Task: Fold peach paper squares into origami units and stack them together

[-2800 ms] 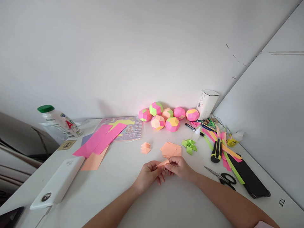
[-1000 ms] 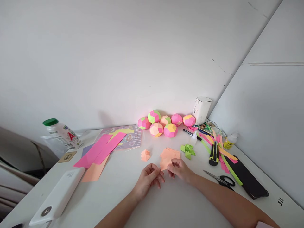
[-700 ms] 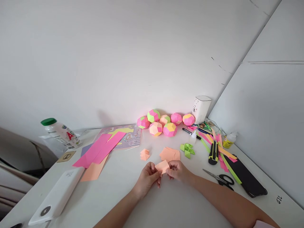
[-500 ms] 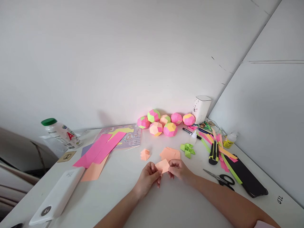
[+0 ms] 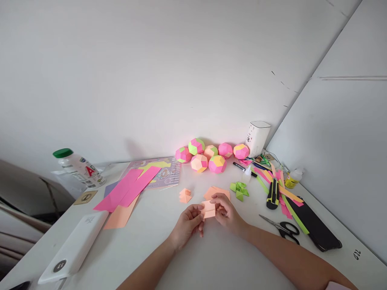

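Between my two hands is a small peach paper piece (image 5: 208, 210) with a crease or folded edge running across it. My left hand (image 5: 188, 222) pinches its left side between thumb and fingers. At its right side my right hand (image 5: 229, 214) grips it, the index finger on the top edge and the thumb lower down. Just behind lies a stack of peach paper pieces (image 5: 214, 191), partly hidden by my right hand. Folded peach pieces (image 5: 185, 195) sit to the left of the stack, and folded green pieces (image 5: 240, 190) to its right.
Several multicoloured paper balls (image 5: 199, 163) stand by the wall. Scissors (image 5: 284, 229), a utility knife (image 5: 273, 194), paper strips (image 5: 290, 195) and a black case (image 5: 317, 225) lie right. Pink sheets (image 5: 130, 189), a white power bank (image 5: 75, 245) and a green-capped bottle (image 5: 79, 169) are left.
The peach paper has turned in my hands and now shows a crease across it. My right hand's fingers have moved up onto its top edge.
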Available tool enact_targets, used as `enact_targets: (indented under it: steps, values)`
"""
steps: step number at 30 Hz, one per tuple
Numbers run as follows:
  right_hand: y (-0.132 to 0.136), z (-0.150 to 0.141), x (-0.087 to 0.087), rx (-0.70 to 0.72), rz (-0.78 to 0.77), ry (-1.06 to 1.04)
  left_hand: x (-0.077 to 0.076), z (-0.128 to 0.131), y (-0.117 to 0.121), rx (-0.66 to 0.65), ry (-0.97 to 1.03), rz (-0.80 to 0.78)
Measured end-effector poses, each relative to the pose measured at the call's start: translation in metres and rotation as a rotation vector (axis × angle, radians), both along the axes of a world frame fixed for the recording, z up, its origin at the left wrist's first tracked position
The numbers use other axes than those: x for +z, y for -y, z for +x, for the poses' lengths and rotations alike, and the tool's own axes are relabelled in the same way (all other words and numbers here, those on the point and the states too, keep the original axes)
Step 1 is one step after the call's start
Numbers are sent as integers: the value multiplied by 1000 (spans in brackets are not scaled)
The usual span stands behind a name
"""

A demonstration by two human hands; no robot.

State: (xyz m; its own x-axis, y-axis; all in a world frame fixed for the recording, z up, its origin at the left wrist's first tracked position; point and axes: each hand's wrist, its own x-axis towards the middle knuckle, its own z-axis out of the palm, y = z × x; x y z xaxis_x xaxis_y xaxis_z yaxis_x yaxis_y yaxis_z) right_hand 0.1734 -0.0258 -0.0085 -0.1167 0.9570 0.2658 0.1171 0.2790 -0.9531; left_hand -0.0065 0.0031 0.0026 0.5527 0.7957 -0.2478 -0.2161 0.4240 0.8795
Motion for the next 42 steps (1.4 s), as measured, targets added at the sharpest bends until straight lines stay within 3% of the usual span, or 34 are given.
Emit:
enact_targets:
  steps: [6,20,28,36,42]
  values:
    - [-4,3,-5,34,-65,29,1,-2,1,-68,-67,30]
    - [1,2,5,136,-163,44,0,-5,2,-206,-117,161]
    - [-1,2,3,74,-89,145,5,-3,5,-191,-121,216]
    - [0,2,5,99,-90,123,-2,1,10,-37,-84,247]
    - [0,3,3,143,-115,137,-1,1,12,-78,-76,276]
